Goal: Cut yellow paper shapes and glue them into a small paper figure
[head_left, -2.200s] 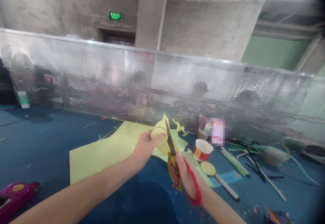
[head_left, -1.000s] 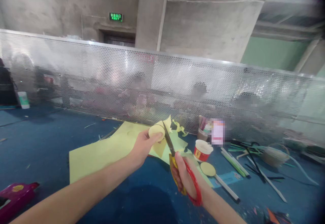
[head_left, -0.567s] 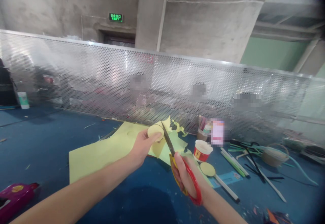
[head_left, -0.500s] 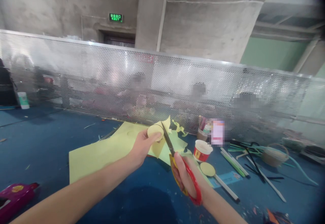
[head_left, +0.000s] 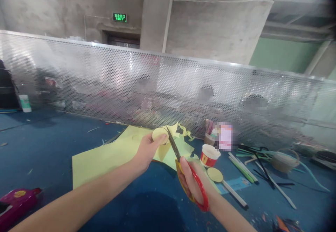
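Note:
My left hand [head_left: 149, 149] is closed on a small piece of yellow paper [head_left: 159, 134] with a round outline, thumb on top. In my right hand [head_left: 191, 179] are scissors [head_left: 173, 145] with red and yellow handles; their dark blades lie against the right edge of the piece. A pointed scrap [head_left: 175, 129] sticks out beyond the blades. Under and behind my hands, large yellow sheets [head_left: 105, 158] cover part of the blue table [head_left: 52, 137]. A yellow disc [head_left: 215, 175] lies to the right of my right hand.
A red and white paper cup [head_left: 209, 156] stands right of the scissors. Markers [head_left: 241, 169], pipe cleaners and a small basket [head_left: 284, 162] are at the right. A purple tool [head_left: 19, 204] lies at lower left. A perforated metal screen [head_left: 110, 81] runs along the back.
The pointed scrap beside the blades has shifted a little to the right and its tip sits lower. Both hands have barely moved.

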`<state>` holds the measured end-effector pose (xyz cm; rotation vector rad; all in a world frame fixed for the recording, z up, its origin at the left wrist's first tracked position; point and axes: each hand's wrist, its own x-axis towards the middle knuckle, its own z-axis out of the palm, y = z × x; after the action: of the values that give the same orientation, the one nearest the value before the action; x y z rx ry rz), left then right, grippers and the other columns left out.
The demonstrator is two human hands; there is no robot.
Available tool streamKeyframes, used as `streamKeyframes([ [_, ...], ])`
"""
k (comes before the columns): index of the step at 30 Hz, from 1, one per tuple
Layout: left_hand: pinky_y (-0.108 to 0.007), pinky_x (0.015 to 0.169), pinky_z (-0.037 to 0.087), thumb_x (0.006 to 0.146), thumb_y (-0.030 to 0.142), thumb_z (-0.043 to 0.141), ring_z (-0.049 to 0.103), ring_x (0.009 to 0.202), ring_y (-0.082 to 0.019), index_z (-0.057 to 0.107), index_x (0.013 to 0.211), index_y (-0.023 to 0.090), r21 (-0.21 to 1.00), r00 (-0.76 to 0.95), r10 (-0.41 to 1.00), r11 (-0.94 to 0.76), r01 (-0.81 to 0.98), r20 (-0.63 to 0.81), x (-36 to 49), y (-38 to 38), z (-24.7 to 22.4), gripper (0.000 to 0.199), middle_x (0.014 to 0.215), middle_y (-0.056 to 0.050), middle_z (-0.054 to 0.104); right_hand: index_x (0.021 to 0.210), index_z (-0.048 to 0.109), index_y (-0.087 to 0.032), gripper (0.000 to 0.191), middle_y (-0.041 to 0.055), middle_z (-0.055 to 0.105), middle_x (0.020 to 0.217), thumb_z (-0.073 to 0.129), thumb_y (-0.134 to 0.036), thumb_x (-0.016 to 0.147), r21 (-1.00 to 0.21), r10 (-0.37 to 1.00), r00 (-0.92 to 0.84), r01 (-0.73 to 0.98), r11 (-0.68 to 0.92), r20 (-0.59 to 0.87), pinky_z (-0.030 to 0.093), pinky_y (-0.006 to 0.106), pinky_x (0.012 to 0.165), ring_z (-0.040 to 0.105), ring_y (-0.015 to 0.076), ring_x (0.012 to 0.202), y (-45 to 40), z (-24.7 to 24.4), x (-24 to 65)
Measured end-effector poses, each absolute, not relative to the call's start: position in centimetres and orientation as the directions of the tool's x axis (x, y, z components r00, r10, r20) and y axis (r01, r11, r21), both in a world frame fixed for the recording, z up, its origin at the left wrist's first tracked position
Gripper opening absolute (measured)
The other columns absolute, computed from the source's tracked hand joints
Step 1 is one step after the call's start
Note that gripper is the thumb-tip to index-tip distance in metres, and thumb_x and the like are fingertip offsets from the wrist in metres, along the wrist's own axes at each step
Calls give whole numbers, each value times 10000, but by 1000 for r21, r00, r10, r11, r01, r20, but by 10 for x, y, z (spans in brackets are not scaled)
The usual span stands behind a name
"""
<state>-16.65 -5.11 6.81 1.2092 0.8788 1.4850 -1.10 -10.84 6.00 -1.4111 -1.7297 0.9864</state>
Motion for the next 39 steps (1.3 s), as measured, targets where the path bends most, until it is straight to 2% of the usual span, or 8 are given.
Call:
streamKeyframes([
  [8, -266, 627, 502, 697, 418, 681, 643, 694, -190, 679, 917, 135, 931, 1, 971, -229, -285, 239, -168, -49, 66, 358, 811, -73, 705, 459, 274, -223, 587, -58, 284, 344, 249, -670, 839, -837, 976, -192, 513, 192, 107, 211, 192, 309, 269, 64, 311, -106, 56, -10],
  [15, -257, 634, 490, 692, 419, 676, 633, 676, -174, 683, 868, 121, 938, -71, 972, -235, -256, 224, -168, -48, 69, 347, 795, -80, 698, 462, 275, -221, 582, -66, 270, 327, 284, -672, 831, -851, 980, -179, 499, 166, 86, 189, 190, 296, 273, 57, 289, -107, 57, -10],
  [17, -255, 627, 486, 694, 419, 672, 631, 664, -169, 684, 842, 125, 941, -75, 975, -220, -255, 208, -168, -49, 70, 329, 774, -71, 698, 459, 279, -224, 584, -65, 271, 323, 284, -678, 825, -857, 982, -184, 497, 136, 49, 230, 191, 296, 294, 63, 276, -108, 59, -11],
  [19, -252, 617, 482, 692, 411, 672, 632, 657, -169, 684, 825, 129, 945, -74, 979, -204, -257, 191, -168, -49, 70, 311, 757, -63, 698, 455, 300, -221, 590, -55, 315, 329, 280, -683, 822, -863, 984, -177, 492, 114, 29, 329, 205, 332, 355, 78, 286, -109, 61, -11],
  [23, -258, 628, 485, 693, 409, 674, 638, 696, -182, 680, 874, 132, 940, -50, 979, -204, -274, 198, -168, -49, 70, 331, 797, -69, 703, 480, 373, -205, 593, 24, 540, 456, 255, -660, 843, -902, 965, -258, 407, 146, 40, 482, 258, 512, 552, 135, 436, -110, 59, -10],
  [27, -262, 629, 479, 696, 428, 668, 631, 707, -190, 677, 856, 123, 947, -13, 976, -214, -241, 217, -167, -50, 69, 344, 790, -76, 698, 536, 407, -206, 567, 64, 611, 579, 253, -655, 846, -934, 950, -310, 329, 140, 33, 501, 272, 586, 603, 165, 566, -111, 56, -9],
  [32, -262, 633, 460, 726, 433, 641, 606, 687, -171, 670, 867, 124, 958, 44, 969, -235, -167, 245, -166, -52, 68, 341, 769, -66, 683, 566, 496, -185, 579, 74, 623, 637, 268, -628, 861, -908, 952, -303, 387, 162, 41, 496, 302, 688, 614, 179, 660, -113, 66, -7],
  [39, -235, 594, 422, 731, 403, 637, 569, 644, -151, 666, 779, 130, 953, 102, 952, -276, -128, 289, -166, -56, 70, 279, 702, -38, 655, 574, 490, -183, 594, 64, 619, 657, 241, -644, 854, -904, 953, -301, 393, 168, 46, 493, 304, 693, 617, 180, 684, -113, 68, -7],
])
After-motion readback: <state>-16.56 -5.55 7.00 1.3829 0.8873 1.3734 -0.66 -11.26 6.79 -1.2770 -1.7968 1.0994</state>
